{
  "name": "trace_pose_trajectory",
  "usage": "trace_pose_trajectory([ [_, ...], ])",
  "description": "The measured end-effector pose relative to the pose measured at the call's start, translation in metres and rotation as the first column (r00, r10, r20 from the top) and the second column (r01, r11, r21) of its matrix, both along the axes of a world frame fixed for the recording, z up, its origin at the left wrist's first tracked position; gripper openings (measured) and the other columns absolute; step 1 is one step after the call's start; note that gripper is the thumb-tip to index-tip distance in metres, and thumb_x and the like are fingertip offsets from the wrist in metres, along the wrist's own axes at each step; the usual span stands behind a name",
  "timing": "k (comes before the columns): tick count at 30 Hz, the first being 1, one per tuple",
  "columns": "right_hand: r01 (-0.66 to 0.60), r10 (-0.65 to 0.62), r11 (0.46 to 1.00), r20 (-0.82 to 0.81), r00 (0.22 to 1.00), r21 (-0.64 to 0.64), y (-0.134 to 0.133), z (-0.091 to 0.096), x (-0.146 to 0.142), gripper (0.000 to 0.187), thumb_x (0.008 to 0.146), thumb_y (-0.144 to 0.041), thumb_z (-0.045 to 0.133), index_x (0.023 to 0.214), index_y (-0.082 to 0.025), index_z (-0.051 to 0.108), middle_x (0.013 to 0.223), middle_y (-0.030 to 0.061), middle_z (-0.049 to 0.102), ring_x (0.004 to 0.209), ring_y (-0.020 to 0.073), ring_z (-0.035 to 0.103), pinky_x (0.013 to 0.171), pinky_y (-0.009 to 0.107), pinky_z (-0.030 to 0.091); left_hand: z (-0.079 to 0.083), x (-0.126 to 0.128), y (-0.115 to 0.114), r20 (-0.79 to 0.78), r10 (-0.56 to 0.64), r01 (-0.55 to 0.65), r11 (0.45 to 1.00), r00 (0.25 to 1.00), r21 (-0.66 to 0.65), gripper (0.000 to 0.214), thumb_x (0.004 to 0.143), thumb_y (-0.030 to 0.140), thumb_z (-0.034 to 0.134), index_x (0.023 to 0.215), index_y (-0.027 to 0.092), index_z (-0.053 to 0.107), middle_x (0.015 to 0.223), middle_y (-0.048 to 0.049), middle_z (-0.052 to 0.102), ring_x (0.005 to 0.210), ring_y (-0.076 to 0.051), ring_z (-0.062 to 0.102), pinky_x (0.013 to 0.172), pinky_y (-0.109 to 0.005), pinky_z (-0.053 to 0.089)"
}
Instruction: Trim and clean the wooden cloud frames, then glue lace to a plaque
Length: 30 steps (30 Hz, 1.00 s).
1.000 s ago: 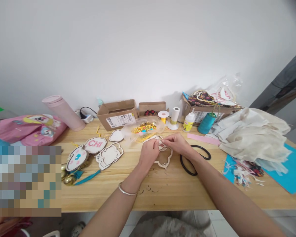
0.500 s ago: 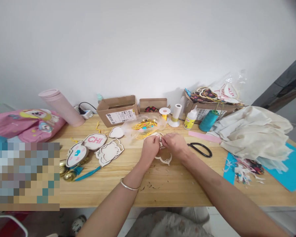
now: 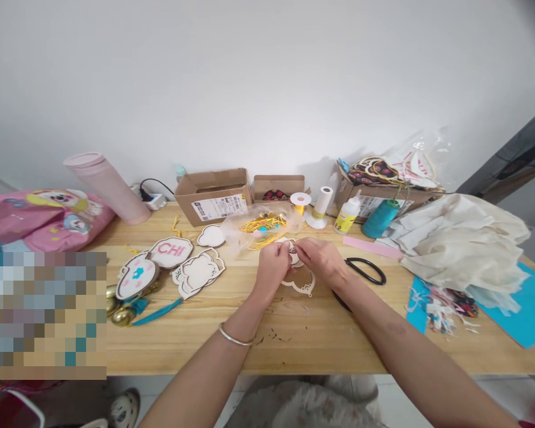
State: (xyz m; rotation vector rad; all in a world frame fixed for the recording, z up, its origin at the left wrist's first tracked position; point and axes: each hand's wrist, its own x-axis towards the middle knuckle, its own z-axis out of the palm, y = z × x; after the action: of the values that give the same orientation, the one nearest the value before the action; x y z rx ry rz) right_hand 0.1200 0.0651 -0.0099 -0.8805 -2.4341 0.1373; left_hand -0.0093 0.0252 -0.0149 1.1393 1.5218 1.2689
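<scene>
My left hand (image 3: 273,267) and my right hand (image 3: 320,260) meet over the middle of the wooden table (image 3: 294,345). Both are closed in a pinch on a pale cloud-shaped wooden cutout (image 3: 299,278), whose lower edge shows beneath them. What the fingertips pinch between them is too small to make out. A silver bangle sits on my left wrist. Black scissors (image 3: 369,270) lie just right of my right hand. A clear bag of yellow cord (image 3: 262,229) lies just beyond the hands.
Left of the hands lie more cutouts, one marked CHI (image 3: 172,251), with gold bells and a teal tassel (image 3: 154,312). Cardboard boxes (image 3: 211,195), thread spools (image 3: 321,207), a glue bottle (image 3: 346,215) and a teal spool (image 3: 380,217) line the back. Cream cloth (image 3: 459,244) is piled right; a pink flask (image 3: 107,187) stands left.
The hands stay pinched on the cutout and have shifted slightly farther from me; the head camera has drifted a little, so the table contents sit marginally higher in view.
</scene>
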Motion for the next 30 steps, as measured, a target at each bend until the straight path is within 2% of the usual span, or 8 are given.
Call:
trace_pose_trajectory([
  [8,-0.085,0.062,0.99,-0.194,0.979,-0.115,0.001,0.005,0.001,0.022,0.086,-0.024,0.038,0.082,-0.017,0.059,0.074,0.0049,0.063,0.069,0.0135,0.056,0.065,0.024,0.042,0.003,0.0,-0.002,0.029,0.014,-0.015,1.0,0.999,0.006,0.029,0.076,0.035,0.043,0.055,0.017,0.049,0.038,0.0079,0.035,0.031,-0.008,0.04,0.04,-0.023,0.041],
  [13,-0.074,-0.029,0.97,-0.408,0.913,-0.234,0.009,0.002,0.006,0.018,0.085,-0.025,0.038,0.078,-0.017,0.052,0.082,0.0061,0.059,0.077,0.0149,0.054,0.068,0.026,0.043,0.001,-0.006,0.003,0.056,0.037,-0.037,0.999,0.998,-0.005,0.029,0.077,0.034,0.041,0.053,0.017,0.046,0.037,0.0082,0.033,0.031,-0.007,0.039,0.042,-0.024,0.044],
  [16,-0.079,-0.079,0.946,-0.459,0.885,-0.315,0.012,0.005,0.008,0.017,0.085,-0.026,0.035,0.078,-0.018,0.049,0.079,0.0039,0.057,0.075,0.0138,0.053,0.065,0.025,0.042,0.0,-0.009,0.003,0.042,0.035,-0.036,0.999,0.999,0.016,0.028,0.077,0.035,0.041,0.056,0.017,0.047,0.038,0.0083,0.033,0.032,-0.008,0.041,0.042,-0.023,0.044],
  [19,-0.036,-0.104,0.936,-0.373,0.922,-0.349,0.014,0.014,0.013,0.024,0.084,-0.023,0.029,0.068,-0.019,0.046,0.065,0.0007,0.054,0.063,0.0121,0.05,0.059,0.023,0.039,0.003,-0.008,0.001,0.005,0.008,-0.008,0.998,1.0,0.059,0.028,0.077,0.036,0.043,0.056,0.017,0.046,0.041,0.008,0.034,0.035,-0.008,0.045,0.043,-0.022,0.043],
  [22,0.114,-0.162,0.947,-0.14,0.977,-0.301,0.014,0.025,0.035,0.028,0.081,-0.025,0.031,0.058,-0.019,0.046,0.054,-0.0003,0.051,0.052,0.0114,0.044,0.051,0.023,0.033,0.008,-0.007,-0.001,-0.027,-0.025,0.027,0.996,0.999,0.085,0.027,0.077,0.037,0.042,0.06,0.017,0.048,0.041,0.0084,0.033,0.036,-0.008,0.045,0.043,-0.021,0.042],
  [25,0.222,-0.19,0.938,0.139,0.972,-0.265,0.009,0.033,0.086,0.028,0.077,-0.032,0.041,0.053,-0.02,0.051,0.049,-0.0004,0.052,0.046,0.011,0.041,0.047,0.024,0.028,0.011,-0.007,-0.003,-0.056,-0.057,0.062,0.993,0.997,0.099,0.028,0.078,0.038,0.04,0.061,0.017,0.047,0.042,0.008,0.033,0.038,-0.008,0.046,0.043,-0.02,0.041],
  [27,0.285,-0.205,0.917,0.281,0.938,-0.28,0.001,0.037,0.126,0.028,0.074,-0.036,0.048,0.051,-0.021,0.054,0.047,0.0,0.053,0.043,0.0111,0.041,0.045,0.025,0.027,0.012,-0.007,-0.003,-0.076,-0.077,0.085,0.99,0.994,0.111,0.029,0.078,0.038,0.04,0.059,0.017,0.045,0.044,0.0074,0.034,0.04,-0.009,0.046,0.043,-0.02,0.041],
  [30,0.368,-0.258,0.885,0.357,0.898,-0.284,-0.014,0.045,0.165,0.024,0.069,-0.038,0.056,0.052,-0.022,0.059,0.047,0.0017,0.056,0.041,0.0114,0.045,0.045,0.025,0.03,0.011,-0.005,-0.003,-0.1,-0.109,0.122,0.983,0.989,0.138,0.031,0.077,0.039,0.042,0.055,0.017,0.041,0.045,0.0066,0.035,0.041,-0.008,0.046,0.045,-0.02,0.042],
])
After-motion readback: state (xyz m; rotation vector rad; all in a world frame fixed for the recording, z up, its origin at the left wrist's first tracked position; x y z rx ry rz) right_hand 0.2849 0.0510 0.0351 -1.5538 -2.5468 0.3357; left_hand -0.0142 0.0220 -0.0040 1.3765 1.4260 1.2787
